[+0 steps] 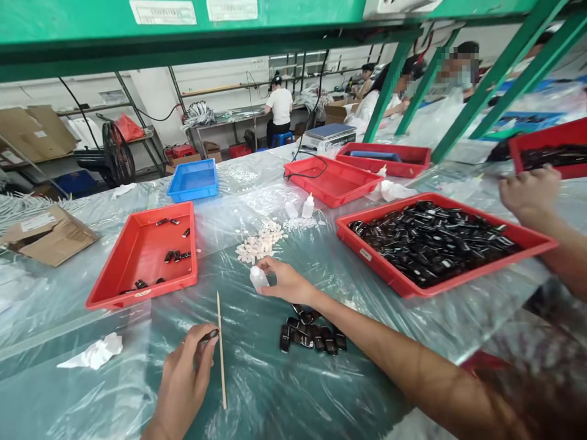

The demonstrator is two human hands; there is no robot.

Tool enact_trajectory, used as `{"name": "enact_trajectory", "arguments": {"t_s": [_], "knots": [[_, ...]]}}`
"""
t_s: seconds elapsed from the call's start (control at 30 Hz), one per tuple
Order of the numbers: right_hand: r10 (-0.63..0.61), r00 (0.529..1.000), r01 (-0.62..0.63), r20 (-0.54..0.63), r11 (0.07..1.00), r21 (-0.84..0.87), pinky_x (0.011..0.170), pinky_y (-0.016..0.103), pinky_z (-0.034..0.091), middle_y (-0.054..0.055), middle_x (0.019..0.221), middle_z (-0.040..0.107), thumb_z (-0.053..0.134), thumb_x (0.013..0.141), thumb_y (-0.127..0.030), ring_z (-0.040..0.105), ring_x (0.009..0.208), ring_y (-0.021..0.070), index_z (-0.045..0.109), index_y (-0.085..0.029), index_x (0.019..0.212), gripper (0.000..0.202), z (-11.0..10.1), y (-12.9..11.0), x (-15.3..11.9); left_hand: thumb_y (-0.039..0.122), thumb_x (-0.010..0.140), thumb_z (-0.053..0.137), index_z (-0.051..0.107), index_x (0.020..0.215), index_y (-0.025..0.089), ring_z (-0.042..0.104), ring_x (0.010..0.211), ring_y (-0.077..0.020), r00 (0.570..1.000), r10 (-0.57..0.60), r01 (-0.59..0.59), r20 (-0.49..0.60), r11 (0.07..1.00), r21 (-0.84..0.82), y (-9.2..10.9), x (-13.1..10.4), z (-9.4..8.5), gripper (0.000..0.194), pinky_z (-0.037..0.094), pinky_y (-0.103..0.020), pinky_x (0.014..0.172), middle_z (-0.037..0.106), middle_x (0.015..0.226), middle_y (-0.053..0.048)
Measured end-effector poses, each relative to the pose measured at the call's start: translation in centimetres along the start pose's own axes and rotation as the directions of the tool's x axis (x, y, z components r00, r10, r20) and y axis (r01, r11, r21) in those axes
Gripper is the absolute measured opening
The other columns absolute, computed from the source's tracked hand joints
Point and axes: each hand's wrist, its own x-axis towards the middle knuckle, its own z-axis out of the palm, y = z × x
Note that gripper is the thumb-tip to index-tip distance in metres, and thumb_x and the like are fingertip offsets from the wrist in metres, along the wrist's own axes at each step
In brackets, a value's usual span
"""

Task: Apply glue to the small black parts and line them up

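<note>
My left hand (186, 373) is closed, pinching a small black plastic piece (210, 335) between thumb and fingers. Just to its right a thin wooden stick (221, 360) lies on the plastic-covered table (266, 397). Between the fingertips of my right hand (287, 282) is a small translucent white squeeze bottle (259, 278), tilted slightly. Below my right forearm sits a loose group of black pieces (316, 337), partly hidden by the arm. Beyond the bottle a heap of small pale pieces (261, 242) spreads over the table.
A red tray (114, 256) with several black pieces stands left; another red tray (394, 284), heaped with them, stands right. Farther back are a blue tray (192, 194), a white bottle (308, 206) and a red tray (339, 198). A co-worker's hand (532, 189) reaches in at right.
</note>
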Motion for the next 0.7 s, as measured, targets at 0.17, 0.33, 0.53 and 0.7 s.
{"name": "enact_trajectory", "arguments": {"t_s": [0.17,0.33,0.53,0.7], "knots": [[-0.056,0.988,0.070,0.147,0.993,-0.095,0.092,0.035,0.059,0.004,0.111,0.080,0.100,0.061,-0.027,0.075,0.105,0.0255,0.075,-0.022,0.110,0.055,-3.6,0.6,0.8,0.052,0.104,0.062,0.077,0.114,0.033,0.074,0.055,-0.0183,1.000,-0.030,0.030,0.003,0.999,-0.022,-0.1,-0.3,0.2,0.026,0.066,-0.029,0.064,0.085,0.088,0.002],[-0.116,0.993,0.107,-0.026,0.970,-0.218,0.088,0.029,0.056,0.007,0.117,0.077,0.070,0.096,-0.021,0.070,0.090,0.0139,0.079,-0.018,0.115,0.021,-6.0,3.0,2.1,0.048,0.103,0.062,0.076,0.116,0.039,0.077,0.058,-0.0219,0.997,-0.073,0.073,0.029,0.997,-0.025,0.1,-0.5,0.2,0.021,0.068,-0.033,0.065,0.084,0.083,0.004],[-0.171,0.978,0.117,-0.121,0.925,-0.362,0.089,0.032,0.057,0.009,0.117,0.076,0.063,0.096,-0.008,0.068,0.085,0.0159,0.079,-0.019,0.105,0.022,-4.7,4.6,3.4,0.041,0.103,0.061,0.073,0.118,0.043,0.082,0.066,-0.0232,0.994,-0.074,0.079,0.078,0.995,-0.058,0.6,-0.7,0.6,0.019,0.071,-0.036,0.069,0.088,0.105,0.005],[-0.172,0.979,0.111,-0.106,0.896,-0.430,0.083,0.029,0.053,0.006,0.099,0.075,0.063,0.091,-0.003,0.064,0.081,0.0173,0.072,-0.019,0.089,0.018,-4.5,4.2,3.4,0.038,0.100,0.062,0.073,0.121,0.049,0.083,0.068,-0.0259,0.997,-0.035,0.039,0.064,0.997,-0.062,0.2,-1.1,0.9,0.026,0.071,-0.038,0.065,0.088,0.106,0.006]]}}
